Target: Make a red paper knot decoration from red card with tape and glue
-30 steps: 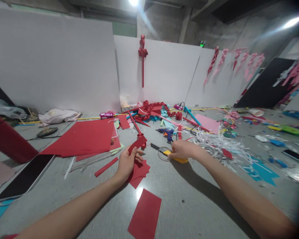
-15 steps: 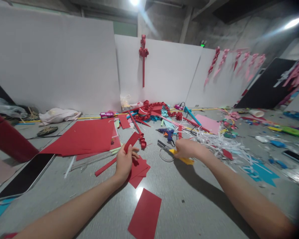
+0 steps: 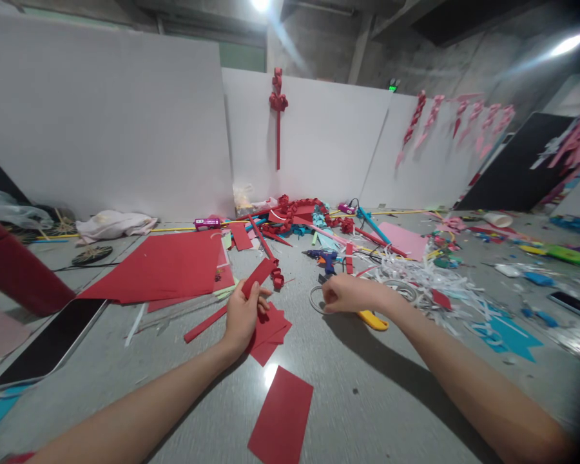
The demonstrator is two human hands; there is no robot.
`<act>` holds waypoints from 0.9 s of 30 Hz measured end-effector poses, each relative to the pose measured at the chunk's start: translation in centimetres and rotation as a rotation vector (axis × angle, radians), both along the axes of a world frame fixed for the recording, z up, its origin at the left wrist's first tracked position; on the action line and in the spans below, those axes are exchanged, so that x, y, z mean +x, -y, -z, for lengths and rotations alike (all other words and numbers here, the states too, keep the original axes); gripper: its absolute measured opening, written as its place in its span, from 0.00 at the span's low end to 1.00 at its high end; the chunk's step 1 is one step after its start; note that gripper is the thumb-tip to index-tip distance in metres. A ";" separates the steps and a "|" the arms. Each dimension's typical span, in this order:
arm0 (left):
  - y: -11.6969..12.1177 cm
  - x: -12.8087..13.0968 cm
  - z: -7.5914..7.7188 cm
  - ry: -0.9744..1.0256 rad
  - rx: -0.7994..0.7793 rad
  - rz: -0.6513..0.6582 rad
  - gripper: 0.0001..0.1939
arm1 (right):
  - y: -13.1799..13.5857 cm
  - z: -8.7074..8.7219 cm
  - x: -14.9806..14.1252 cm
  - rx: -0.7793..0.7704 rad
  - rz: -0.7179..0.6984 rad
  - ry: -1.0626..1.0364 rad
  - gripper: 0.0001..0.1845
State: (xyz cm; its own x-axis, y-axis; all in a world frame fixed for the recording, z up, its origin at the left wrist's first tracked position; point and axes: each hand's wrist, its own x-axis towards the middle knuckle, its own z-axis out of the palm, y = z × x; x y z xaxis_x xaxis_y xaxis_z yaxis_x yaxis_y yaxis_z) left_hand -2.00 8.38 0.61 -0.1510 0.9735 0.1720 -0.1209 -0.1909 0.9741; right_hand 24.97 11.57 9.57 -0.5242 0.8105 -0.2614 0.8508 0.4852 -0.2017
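Note:
My left hand point(image 3: 243, 316) is closed on a red paper strip point(image 3: 258, 276), which points up and away between thumb and fingers. Under its fingers lie several overlapping red paper pieces point(image 3: 270, 332), and a narrow red strip point(image 3: 205, 323) lies to its left. My right hand point(image 3: 341, 295) is curled low over the floor, across yellow-handled scissors point(image 3: 373, 320). Part of their handle shows below the wrist, while the fingers hide the middle. Whether these fingers grip anything is hidden. A grey cable loop point(image 3: 314, 299) lies beside them, with a blue glue gun point(image 3: 325, 258) just beyond.
Red sheets point(image 3: 169, 264) and a phone point(image 3: 53, 341) lie to the left. Nearest me is a red paper rectangle point(image 3: 281, 415). White paper shreds point(image 3: 420, 277) and blue paper point(image 3: 510, 332) spread to the right. A white panel point(image 3: 314, 142) with a hanging red paper chain point(image 3: 278, 103) stands behind.
My right hand has shifted slightly left and now covers the middle of the scissors, whose visible handle has moved a little to the right. My left hand has stayed almost still with the strip.

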 end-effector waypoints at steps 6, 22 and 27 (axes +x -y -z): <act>0.1 0.0 0.1 0.034 0.000 0.020 0.19 | 0.0 2.4 -2.0 -0.065 -0.119 -0.056 0.06; 0.6 0.3 -0.6 -0.010 0.018 0.089 0.20 | 2.9 -1.5 -4.5 0.108 -0.282 -0.711 0.09; 0.7 0.3 -0.5 -0.045 0.013 0.061 0.17 | 2.6 -0.9 -4.3 0.178 -0.274 -0.695 0.09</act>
